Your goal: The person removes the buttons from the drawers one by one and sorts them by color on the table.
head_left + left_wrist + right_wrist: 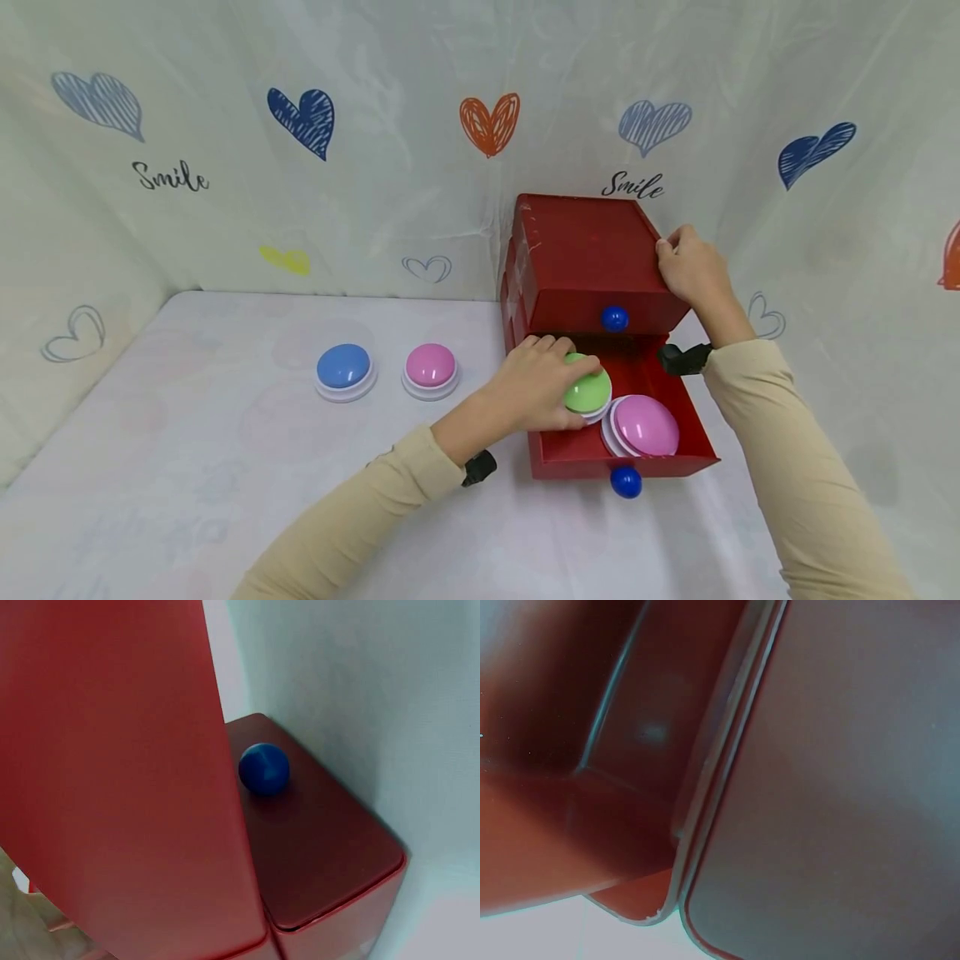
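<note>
A small red drawer cabinet (592, 250) stands against the back sheet, its lower drawer (577, 448) pulled out. Inside that drawer, my left hand (536, 383) grips a green domed push button (588, 392) with a white base, thumb in front and fingers behind. Beside it in the drawer leans a pink domed button (647, 425). My right hand (693, 265) holds the cabinet's upper right edge, thumb on the top. In the left wrist view, the drawer's side wall (127, 787) hides most of the left hand (30, 930). The right hand is out of its own wrist view.
On the white table to the left sit a blue domed button (343, 367) and a pink domed button (431, 367), both on white bases. The upper drawer is closed, with a blue knob (614, 318); another blue knob (626, 482) is on the lower drawer's front.
</note>
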Motion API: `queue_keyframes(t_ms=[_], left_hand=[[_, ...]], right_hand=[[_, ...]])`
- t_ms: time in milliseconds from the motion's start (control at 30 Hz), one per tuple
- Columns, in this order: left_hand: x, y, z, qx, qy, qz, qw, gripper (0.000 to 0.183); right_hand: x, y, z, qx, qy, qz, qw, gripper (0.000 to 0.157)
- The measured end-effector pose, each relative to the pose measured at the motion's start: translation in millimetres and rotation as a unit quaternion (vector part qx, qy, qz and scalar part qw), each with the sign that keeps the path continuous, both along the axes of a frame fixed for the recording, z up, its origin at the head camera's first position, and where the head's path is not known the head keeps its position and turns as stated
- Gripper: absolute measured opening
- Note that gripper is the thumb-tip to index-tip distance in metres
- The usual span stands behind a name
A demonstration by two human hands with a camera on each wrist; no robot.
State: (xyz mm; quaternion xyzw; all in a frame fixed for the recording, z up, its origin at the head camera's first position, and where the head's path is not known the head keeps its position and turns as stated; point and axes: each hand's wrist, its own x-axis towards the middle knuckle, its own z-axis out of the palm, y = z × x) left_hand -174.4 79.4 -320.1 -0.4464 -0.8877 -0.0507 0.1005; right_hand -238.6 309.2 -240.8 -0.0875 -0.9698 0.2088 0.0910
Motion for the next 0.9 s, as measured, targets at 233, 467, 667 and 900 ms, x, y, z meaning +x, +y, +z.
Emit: queue_keyframes(t_ms=[233,467,667,900], left_hand=[[2.8,-5,2.8,0.091,0.028,-0.024,0.9952,0.06],[10.7,-20,11.5,0.182,0.017,-0.032,0.9827,0.057],[18.4,-38,11.3,0.239,-0.01,-0.014,0.9709,0.058],[24.3,-65,10.6,0.279,-0.061,0.025,0.958,0.06]], right_hand=[[-0.1,-1,-1.5,-0.003,0.0,0.0,1.0,0.041],[0.6,0,-0.8,-0.006,-0.008,-0.002,1.0,0.042],[0.0,0,0.0,-0.008,-0.01,-0.001,1.0,0.043],[-0.1,0,0.2,-0.012,-0.01,0.0,1.0,0.043]])
